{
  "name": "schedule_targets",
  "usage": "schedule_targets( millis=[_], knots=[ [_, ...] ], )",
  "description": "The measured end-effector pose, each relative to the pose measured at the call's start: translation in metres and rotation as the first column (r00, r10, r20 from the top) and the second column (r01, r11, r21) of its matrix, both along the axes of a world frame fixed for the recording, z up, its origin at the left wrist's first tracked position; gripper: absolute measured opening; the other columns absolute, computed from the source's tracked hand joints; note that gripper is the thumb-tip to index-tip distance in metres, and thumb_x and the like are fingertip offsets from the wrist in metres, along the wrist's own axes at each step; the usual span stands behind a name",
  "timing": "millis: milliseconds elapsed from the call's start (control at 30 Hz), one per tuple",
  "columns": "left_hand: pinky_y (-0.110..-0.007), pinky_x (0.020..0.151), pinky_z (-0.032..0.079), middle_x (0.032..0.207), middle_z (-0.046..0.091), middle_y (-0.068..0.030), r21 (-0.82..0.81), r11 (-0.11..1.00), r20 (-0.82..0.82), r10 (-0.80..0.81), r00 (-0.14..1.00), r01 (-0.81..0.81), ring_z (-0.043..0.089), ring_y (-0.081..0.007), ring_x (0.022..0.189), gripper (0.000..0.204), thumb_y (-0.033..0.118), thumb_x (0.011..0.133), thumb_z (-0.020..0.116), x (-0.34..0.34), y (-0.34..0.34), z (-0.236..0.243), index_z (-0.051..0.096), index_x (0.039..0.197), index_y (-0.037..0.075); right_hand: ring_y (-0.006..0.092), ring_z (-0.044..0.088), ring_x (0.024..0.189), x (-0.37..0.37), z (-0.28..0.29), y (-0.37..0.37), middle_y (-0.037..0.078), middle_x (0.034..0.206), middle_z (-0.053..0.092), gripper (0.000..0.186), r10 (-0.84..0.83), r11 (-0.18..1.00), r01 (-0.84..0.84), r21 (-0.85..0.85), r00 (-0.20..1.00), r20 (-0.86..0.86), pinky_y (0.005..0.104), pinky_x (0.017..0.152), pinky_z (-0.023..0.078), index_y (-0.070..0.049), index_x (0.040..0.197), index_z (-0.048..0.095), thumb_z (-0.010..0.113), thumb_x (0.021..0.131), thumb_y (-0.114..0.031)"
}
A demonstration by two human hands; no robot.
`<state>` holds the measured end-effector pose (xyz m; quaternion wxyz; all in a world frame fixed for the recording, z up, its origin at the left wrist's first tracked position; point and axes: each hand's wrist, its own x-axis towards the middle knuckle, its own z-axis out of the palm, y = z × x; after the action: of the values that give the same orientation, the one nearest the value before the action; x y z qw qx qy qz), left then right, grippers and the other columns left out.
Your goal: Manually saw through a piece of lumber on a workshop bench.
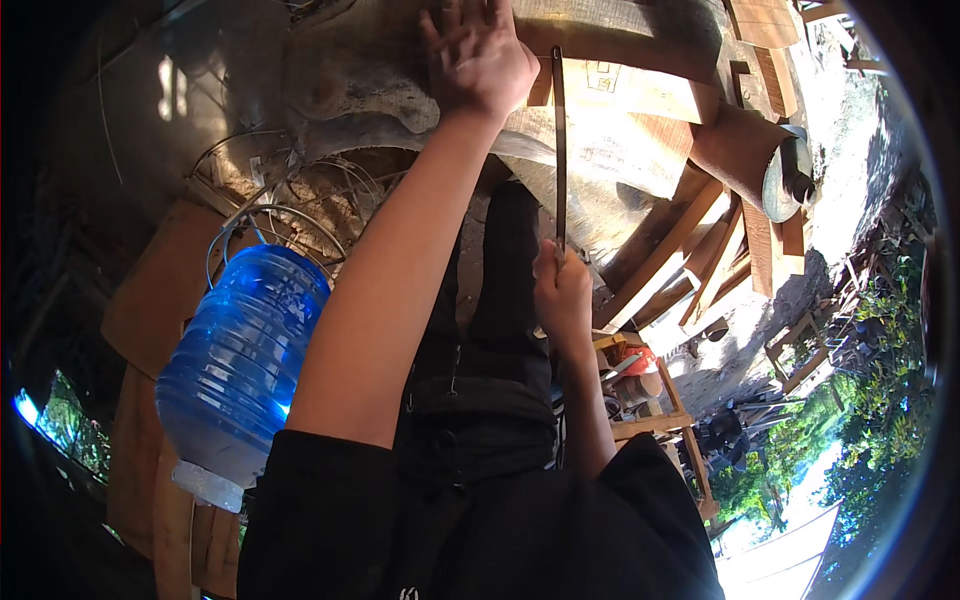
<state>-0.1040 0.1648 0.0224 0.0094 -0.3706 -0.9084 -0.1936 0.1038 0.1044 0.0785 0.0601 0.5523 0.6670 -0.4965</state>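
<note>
My left hand (482,65) lies with its fingers spread on the brown wooden plank (620,35) at the far side. Closed round the near end of a long, narrow, dark metal blade (560,150) is my right hand (563,300). This blade points away from me, and a small hole shows near its rounded tip. The tip is beside a light wooden piece (640,90) with drawn pencil marks, just right of my left hand. Whether the blade touches the wood I cannot tell. My right fingers hide the handle end.
Left of my left forearm is a large blue water jug (245,350), tilted, its neck toward me. A cylinder with a grey round end (787,175) sits at the right. Below it are stacked wood offcuts (710,260). A wooden frame (655,425) and a red object (637,360) are nearer me.
</note>
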Motion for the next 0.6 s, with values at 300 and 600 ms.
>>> schedule_targets(
  millis=[300,600],
  knots=[
    [-0.046,0.104,0.024,0.136,0.036,-0.0131,0.008,1.0,0.033,-0.024,0.999,0.023,0.034,-0.0303,0.126,0.075,0.014,0.073,0.059,0.01,0.017,0.007,0.023,0.139,0.01,0.0421,0.054,0.061,-0.044,-0.017,0.065,0.023,0.061,0.053,0.036,0.003,0.999,-0.003,-0.036,1.0,0.01,0.0461,0.055,0.039,0.004,0.069,0.05,0.043,0.091,-0.024],
    [-0.049,0.102,0.025,0.142,0.03,-0.0037,-0.03,0.999,0.058,-0.017,0.998,0.018,0.029,-0.0257,0.13,0.077,0.013,0.07,0.054,0.01,0.028,0.01,0.021,0.14,0.016,0.0403,0.057,0.065,-0.032,-0.005,0.053,0.022,0.063,0.057,0.038,-0.009,0.98,0.007,0.197,1.0,0.008,0.0458,0.057,0.042,0.003,0.071,0.054,0.043,0.091,-0.028]
  ],
)
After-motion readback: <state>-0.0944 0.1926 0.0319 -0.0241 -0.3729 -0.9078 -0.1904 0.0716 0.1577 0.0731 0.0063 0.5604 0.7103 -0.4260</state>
